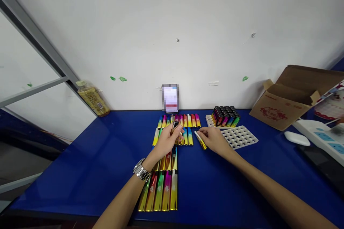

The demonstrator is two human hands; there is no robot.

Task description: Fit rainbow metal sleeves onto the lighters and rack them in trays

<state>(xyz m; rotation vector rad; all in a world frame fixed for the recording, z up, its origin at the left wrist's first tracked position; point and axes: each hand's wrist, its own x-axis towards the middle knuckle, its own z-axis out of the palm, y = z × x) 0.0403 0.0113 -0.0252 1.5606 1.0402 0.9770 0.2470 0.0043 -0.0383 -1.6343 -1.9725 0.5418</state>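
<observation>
In the head view, a blue table runs to a white wall. The left hand, with a metal wristwatch on its wrist, is raised over the middle of the table. Its fingers are curled around a dark-topped lighter and grip it at the fingertips. Just right of it, the right hand rests low on the table. Its thumb and fingers pinch the far end of a gold sleeve, which lies slanted on the blue surface.

Shiny coloured sleeves lie side by side in rows from the near edge towards the wall, and the left hand and forearm cover part of the middle rows.

Right of the far row, a white tray holds upright black-capped lighters. An empty white grid tray lies just nearer, beside the right hand. Further right are an open cardboard box, a small white rounded case and a white power strip. A phone leans against the wall in the centre. A yellow drink bottle leans at far left.
</observation>
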